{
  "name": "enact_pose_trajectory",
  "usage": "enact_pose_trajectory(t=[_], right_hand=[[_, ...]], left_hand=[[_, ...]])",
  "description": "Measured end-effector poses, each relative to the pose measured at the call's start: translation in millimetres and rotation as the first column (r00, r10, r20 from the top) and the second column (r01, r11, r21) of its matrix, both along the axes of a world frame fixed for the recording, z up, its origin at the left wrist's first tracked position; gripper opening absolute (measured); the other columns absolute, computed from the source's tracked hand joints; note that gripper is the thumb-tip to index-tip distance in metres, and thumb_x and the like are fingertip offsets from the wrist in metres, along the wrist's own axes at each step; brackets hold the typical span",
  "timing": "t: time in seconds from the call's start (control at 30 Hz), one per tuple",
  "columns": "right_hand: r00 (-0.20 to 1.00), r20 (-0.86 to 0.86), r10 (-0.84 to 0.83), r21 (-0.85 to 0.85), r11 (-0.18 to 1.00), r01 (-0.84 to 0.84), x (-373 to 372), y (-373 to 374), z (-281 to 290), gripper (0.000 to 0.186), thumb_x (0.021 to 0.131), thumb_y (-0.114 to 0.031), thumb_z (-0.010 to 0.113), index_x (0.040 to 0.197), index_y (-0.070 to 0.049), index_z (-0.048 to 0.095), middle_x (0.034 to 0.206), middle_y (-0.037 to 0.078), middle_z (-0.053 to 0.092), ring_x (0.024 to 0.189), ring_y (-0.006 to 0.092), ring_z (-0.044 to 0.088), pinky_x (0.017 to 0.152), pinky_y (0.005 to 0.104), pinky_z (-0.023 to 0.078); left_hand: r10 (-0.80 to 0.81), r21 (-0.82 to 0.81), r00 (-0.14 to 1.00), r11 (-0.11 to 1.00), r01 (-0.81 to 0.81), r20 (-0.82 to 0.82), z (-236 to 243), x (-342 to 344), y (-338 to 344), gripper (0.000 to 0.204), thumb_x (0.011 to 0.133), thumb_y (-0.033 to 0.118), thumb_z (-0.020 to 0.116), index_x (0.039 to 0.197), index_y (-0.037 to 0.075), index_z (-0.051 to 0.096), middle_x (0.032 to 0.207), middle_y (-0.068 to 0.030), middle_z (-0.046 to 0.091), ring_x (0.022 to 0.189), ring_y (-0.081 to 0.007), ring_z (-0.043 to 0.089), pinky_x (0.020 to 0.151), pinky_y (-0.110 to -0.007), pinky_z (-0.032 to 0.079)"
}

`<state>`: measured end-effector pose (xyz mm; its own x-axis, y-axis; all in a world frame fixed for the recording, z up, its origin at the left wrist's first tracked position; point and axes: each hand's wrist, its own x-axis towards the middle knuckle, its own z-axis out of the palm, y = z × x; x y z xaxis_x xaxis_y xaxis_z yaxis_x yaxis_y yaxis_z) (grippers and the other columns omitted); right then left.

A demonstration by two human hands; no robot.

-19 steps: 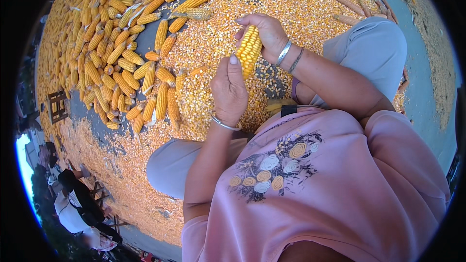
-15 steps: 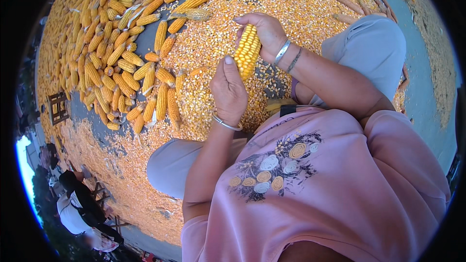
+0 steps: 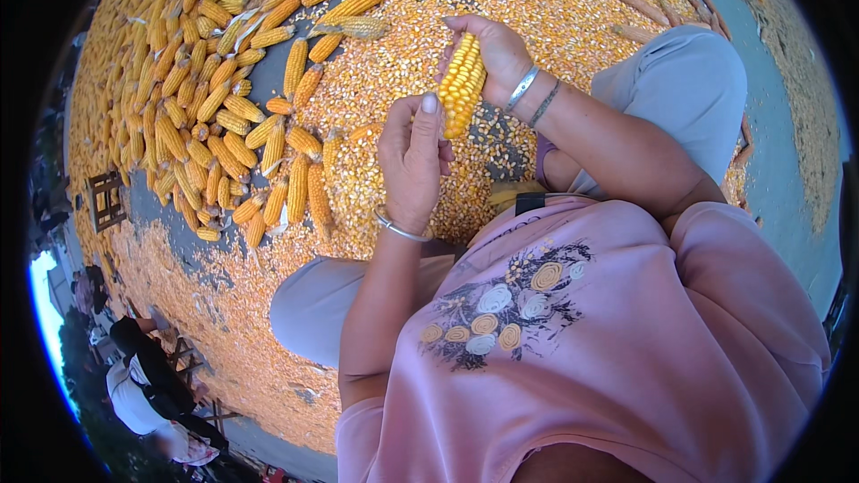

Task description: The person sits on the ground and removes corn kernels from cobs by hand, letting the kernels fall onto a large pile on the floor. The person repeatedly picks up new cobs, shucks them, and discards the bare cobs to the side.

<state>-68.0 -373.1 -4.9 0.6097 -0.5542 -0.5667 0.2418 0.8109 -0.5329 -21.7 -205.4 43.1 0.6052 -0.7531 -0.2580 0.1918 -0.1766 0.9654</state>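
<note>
A yellow ear of corn (image 3: 462, 88) is held tilted between my two hands, most of its visible kernels still on it. My right hand (image 3: 498, 58), with a silver bracelet and a dark band at the wrist, wraps round its upper end and far side. Lower down, my left hand (image 3: 412, 156) grips the ear's left edge with its fingers curled and its thumb upright against the side. A plain silver bangle circles that wrist. The palm side of the left hand and the back of the ear are hidden. Loose kernels (image 3: 394, 63) lie spread beneath both hands.
A large heap of corn ears (image 3: 179, 80) covers the ground at the left. Bare cobs (image 3: 640, 4) lie at the upper right. My bent knees (image 3: 676, 72) flank the work. A wooden stool (image 3: 107, 199) stands far left, and another person (image 3: 148, 385) sits at the lower left.
The ear of corn and my right hand have moved slightly up. My left hand has shifted a little left, its thumb now more upright beside the ear.
</note>
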Motion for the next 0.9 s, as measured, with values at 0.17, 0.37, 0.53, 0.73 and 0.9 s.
enact_pose_trajectory(t=[0.17, 0.37, 0.53, 0.73, 0.9], right_hand=[[1.0, 0.003, 0.005, 0.065, 0.998, -0.005, -1, 6, 5, 0.018, 0.084, -0.013, 0.07, 0.085, 0.0, 0.058, 0.07, 0.009, 0.053, 0.053, 0.0271, 0.059, 0.053, 0.0424, 0.058], [0.999, -0.047, 0.013, -0.001, 1.0, -0.013, 1, 14, 12, 0.019, 0.084, -0.015, 0.07, 0.081, -0.001, 0.057, 0.068, 0.009, 0.055, 0.052, 0.0248, 0.058, 0.05, 0.0383, 0.053], [0.996, -0.083, -0.02, -0.097, 0.995, 0.012, 5, 16, 0, 0.023, 0.081, -0.015, 0.072, 0.081, 0.002, 0.058, 0.069, 0.008, 0.053, 0.053, 0.0238, 0.055, 0.049, 0.0395, 0.05], [0.997, 0.014, 0.078, 0.017, 0.997, -0.078, 0, 15, 17, 0.019, 0.087, -0.019, 0.067, 0.081, -0.005, 0.055, 0.065, 0.008, 0.057, 0.051, 0.0224, 0.06, 0.051, 0.0352, 0.054], [0.997, 0.035, 0.076, 0.022, 0.997, -0.076, 0, 11, 9, 0.021, 0.088, -0.021, 0.067, 0.081, -0.006, 0.055, 0.066, 0.008, 0.058, 0.051, 0.0229, 0.061, 0.051, 0.0366, 0.055]], left_hand=[[-0.002, 0.016, 0.999, 1.0, 0.003, -0.051, -6, 6, 0, 0.041, 0.102, 0.042, 0.05, 0.094, 0.003, 0.057, 0.069, -0.0017, 0.053, 0.047, -0.0069, 0.05, 0.037, -0.021, 0.039], [-0.023, 0.054, 0.994, 0.998, 0.028, -0.105, -1, -7, -9, 0.036, 0.103, 0.038, 0.049, 0.091, 0.004, 0.055, 0.068, -0.0016, 0.053, 0.049, -0.0073, 0.051, 0.036, -0.022, 0.039], [-0.002, -0.025, 0.998, 1.0, 0.0, -0.07, -17, -7, -9, 0.031, 0.104, 0.038, 0.046, 0.095, 0.008, 0.051, 0.068, -0.0022, 0.056, 0.048, -0.0089, 0.055, 0.034, -0.022, 0.04], [0.008, -0.054, 0.966, 0.998, -0.022, -0.258, -4, -2, -4, 0.03, 0.105, 0.035, 0.043, 0.098, 0.006, 0.052, 0.07, -0.0054, 0.059, 0.048, -0.0134, 0.057, 0.035, -0.025, 0.042], [-0.031, -0.092, 0.952, 0.996, 0.003, -0.305, 2, -1, -3, 0.028, 0.105, 0.031, 0.043, 0.1, 0.004, 0.05, 0.076, -0.0108, 0.062, 0.055, -0.0189, 0.062, 0.042, -0.03, 0.049]])
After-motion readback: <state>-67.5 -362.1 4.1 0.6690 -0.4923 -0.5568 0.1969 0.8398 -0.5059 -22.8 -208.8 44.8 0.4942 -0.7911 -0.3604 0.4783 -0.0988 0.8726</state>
